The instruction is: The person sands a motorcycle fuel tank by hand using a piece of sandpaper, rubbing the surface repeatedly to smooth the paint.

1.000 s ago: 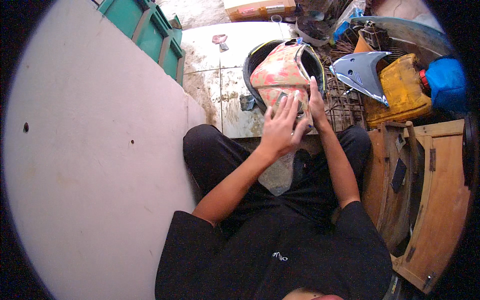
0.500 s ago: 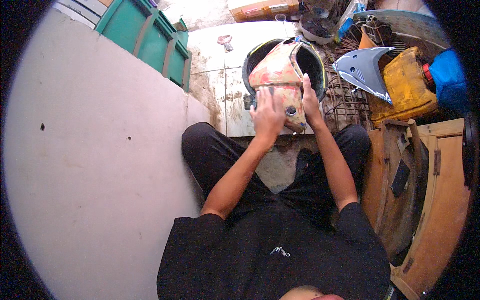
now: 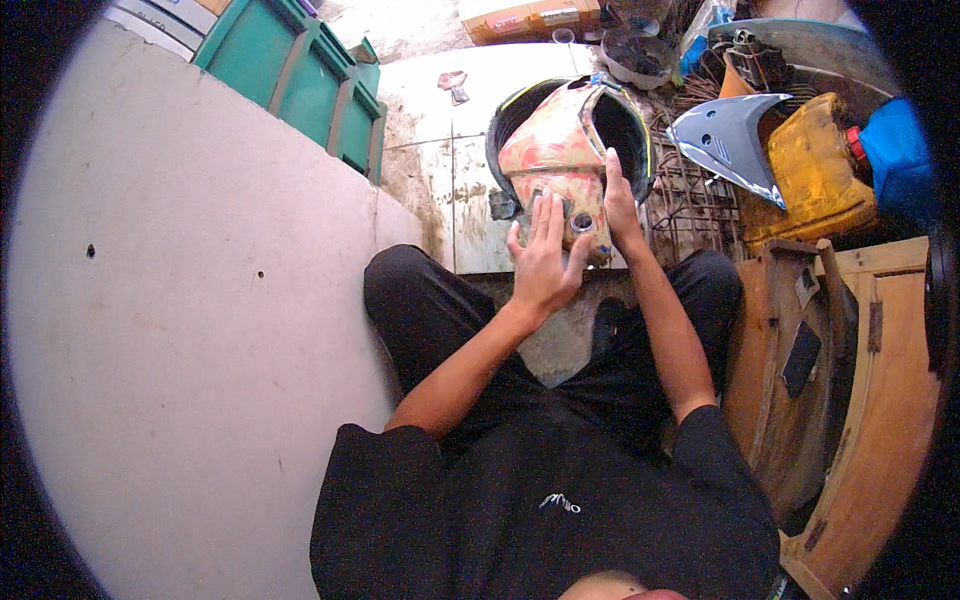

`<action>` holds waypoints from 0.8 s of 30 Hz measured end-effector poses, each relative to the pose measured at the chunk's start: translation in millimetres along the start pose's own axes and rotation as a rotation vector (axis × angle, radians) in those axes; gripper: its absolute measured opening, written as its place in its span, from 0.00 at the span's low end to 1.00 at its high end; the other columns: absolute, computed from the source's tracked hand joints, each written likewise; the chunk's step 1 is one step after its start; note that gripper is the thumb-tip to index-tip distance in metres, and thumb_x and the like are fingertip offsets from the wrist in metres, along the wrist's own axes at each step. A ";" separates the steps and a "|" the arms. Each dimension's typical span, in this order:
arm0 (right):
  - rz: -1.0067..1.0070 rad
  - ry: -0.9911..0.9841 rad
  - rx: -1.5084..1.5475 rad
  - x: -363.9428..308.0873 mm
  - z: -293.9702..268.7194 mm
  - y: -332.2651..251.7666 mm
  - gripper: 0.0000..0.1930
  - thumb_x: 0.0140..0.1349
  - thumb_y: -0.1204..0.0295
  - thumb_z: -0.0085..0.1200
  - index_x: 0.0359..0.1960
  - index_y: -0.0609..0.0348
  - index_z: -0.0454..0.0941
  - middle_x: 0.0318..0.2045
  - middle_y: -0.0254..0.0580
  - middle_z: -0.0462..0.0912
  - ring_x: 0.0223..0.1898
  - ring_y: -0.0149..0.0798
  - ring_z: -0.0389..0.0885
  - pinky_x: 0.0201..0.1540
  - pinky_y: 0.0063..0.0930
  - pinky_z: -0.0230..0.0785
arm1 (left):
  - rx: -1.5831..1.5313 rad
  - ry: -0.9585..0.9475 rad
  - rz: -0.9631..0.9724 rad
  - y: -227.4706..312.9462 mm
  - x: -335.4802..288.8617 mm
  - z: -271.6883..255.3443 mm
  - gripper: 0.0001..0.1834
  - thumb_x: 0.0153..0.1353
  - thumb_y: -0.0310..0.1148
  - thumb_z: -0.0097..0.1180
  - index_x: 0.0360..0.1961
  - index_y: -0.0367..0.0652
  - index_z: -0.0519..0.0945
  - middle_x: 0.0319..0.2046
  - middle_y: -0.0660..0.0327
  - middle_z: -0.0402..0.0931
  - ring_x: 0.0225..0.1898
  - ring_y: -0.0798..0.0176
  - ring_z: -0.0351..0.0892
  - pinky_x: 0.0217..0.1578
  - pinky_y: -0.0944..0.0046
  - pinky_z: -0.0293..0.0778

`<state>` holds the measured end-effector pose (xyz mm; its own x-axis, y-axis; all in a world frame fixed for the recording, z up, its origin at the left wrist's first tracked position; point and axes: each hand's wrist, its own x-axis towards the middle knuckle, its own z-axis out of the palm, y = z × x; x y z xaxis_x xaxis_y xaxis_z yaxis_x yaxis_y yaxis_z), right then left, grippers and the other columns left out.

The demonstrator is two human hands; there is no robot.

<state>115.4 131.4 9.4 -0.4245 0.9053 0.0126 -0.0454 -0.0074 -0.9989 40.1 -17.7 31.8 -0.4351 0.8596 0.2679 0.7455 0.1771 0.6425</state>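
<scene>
A curved vehicle body panel point(image 3: 545, 145), beige with red patches and a round hole near its lower end, rests tilted over a round black tub point(image 3: 637, 150) in front of me. The fingers of my left hand point(image 3: 543, 265) lie stretched on its lower face. Under them is a small dark sheet, seemingly sandpaper point(image 3: 567, 207), pressed against the panel; my left thumb stands apart near the hole. My right hand point(image 3: 622, 215) grips the panel's right edge, its thumb along the near side; its other fingers are mostly hidden.
A pale wall point(image 3: 200, 300) runs along my left, with a green cabinet point(image 3: 300, 85) beyond it. To the right are a metal grid point(image 3: 690, 215), a grey fairing piece point(image 3: 730, 135), a yellow jerrycan point(image 3: 820, 180) and a wooden frame point(image 3: 890, 370). A cardboard box point(image 3: 530, 20) stands behind.
My left hand has slid down the panel toward me with the dark sheet, its fingers now more spread. The right hand and the panel stay in place.
</scene>
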 end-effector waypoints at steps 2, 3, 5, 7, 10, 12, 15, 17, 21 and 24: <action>0.060 -0.053 0.044 -3.4 3.6 -10.2 0.34 0.72 0.45 0.29 0.48 0.67 0.78 0.41 0.38 0.82 0.40 0.29 0.77 0.49 0.25 0.68 | -0.046 -0.051 -0.112 -16.0 9.4 -1.6 0.36 0.68 0.51 0.37 0.66 0.30 0.58 0.67 0.41 0.55 0.70 0.48 0.53 0.64 0.38 0.44; 0.109 -0.111 0.081 -7.2 9.1 -21.0 0.33 0.72 0.45 0.30 0.51 0.64 0.77 0.42 0.36 0.81 0.40 0.27 0.76 0.49 0.22 0.67 | -0.144 -0.048 -0.244 -35.2 21.5 6.4 0.35 0.68 0.50 0.37 0.65 0.31 0.60 0.67 0.41 0.55 0.70 0.48 0.53 0.63 0.38 0.47; 0.128 -0.107 0.067 -4.1 13.1 -14.4 0.33 0.72 0.46 0.30 0.50 0.65 0.77 0.42 0.36 0.81 0.41 0.27 0.76 0.50 0.22 0.66 | -0.401 0.024 -0.333 -61.1 39.0 19.1 0.34 0.68 0.50 0.38 0.63 0.31 0.63 0.66 0.40 0.57 0.69 0.47 0.55 0.64 0.38 0.48; 0.113 -0.041 0.036 1.2 -3.1 -0.6 0.36 0.72 0.45 0.28 0.48 0.70 0.77 0.42 0.43 0.81 0.43 0.34 0.77 0.52 0.27 0.66 | -0.268 0.039 -0.212 -17.1 25.3 15.8 0.34 0.68 0.50 0.38 0.63 0.31 0.64 0.65 0.40 0.59 0.68 0.47 0.57 0.63 0.39 0.48; 0.082 -0.004 0.008 -3.0 -0.2 -4.3 0.36 0.72 0.45 0.28 0.48 0.71 0.76 0.43 0.45 0.81 0.45 0.34 0.76 0.53 0.28 0.65 | -0.095 0.057 0.032 7.0 2.0 -3.5 0.34 0.67 0.50 0.39 0.62 0.31 0.65 0.63 0.41 0.62 0.67 0.46 0.59 0.63 0.39 0.50; 0.090 -0.032 0.047 3.9 -4.2 5.8 0.36 0.72 0.45 0.28 0.48 0.72 0.76 0.43 0.45 0.81 0.45 0.34 0.76 0.53 0.28 0.65 | -0.032 0.047 0.068 7.1 6.2 -8.6 0.34 0.67 0.50 0.40 0.62 0.30 0.65 0.62 0.42 0.64 0.66 0.45 0.61 0.61 0.38 0.52; 0.147 -0.070 0.090 -1.5 6.5 -12.4 0.36 0.72 0.45 0.28 0.46 0.70 0.77 0.40 0.44 0.82 0.43 0.37 0.76 0.53 0.30 0.65 | -0.310 -0.001 -0.472 -25.0 38.6 -5.8 0.33 0.68 0.49 0.39 0.61 0.28 0.65 0.62 0.40 0.63 0.66 0.44 0.60 0.61 0.38 0.54; 0.096 -0.010 0.054 0.4 5.6 2.8 0.36 0.72 0.44 0.28 0.45 0.70 0.78 0.39 0.44 0.82 0.42 0.37 0.77 0.53 0.30 0.65 | -0.203 0.089 -0.287 -12.0 24.4 3.9 0.31 0.68 0.47 0.40 0.60 0.28 0.67 0.61 0.39 0.64 0.64 0.42 0.62 0.59 0.40 0.56; 0.059 0.048 -0.089 -3.1 1.4 0.5 0.37 0.71 0.43 0.29 0.45 0.70 0.77 0.38 0.44 0.82 0.41 0.37 0.76 0.53 0.30 0.65 | -0.019 0.131 0.104 23.0 -23.6 -7.2 0.29 0.69 0.44 0.39 0.59 0.27 0.66 0.63 0.37 0.61 0.65 0.39 0.61 0.60 0.42 0.56; 0.104 0.000 -0.029 -0.5 -0.5 2.7 0.36 0.71 0.44 0.29 0.47 0.70 0.77 0.39 0.44 0.82 0.41 0.37 0.77 0.52 0.30 0.65 | -0.141 0.035 -0.150 1.9 3.3 -3.1 0.33 0.69 0.47 0.34 0.63 0.28 0.63 0.65 0.39 0.57 0.68 0.44 0.55 0.64 0.40 0.49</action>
<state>115.9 131.0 6.8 -0.4259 0.9002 -0.0912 0.0246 -0.0892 -0.9957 38.6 -16.0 36.1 -0.5555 0.8107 0.1849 0.5940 0.2314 0.7705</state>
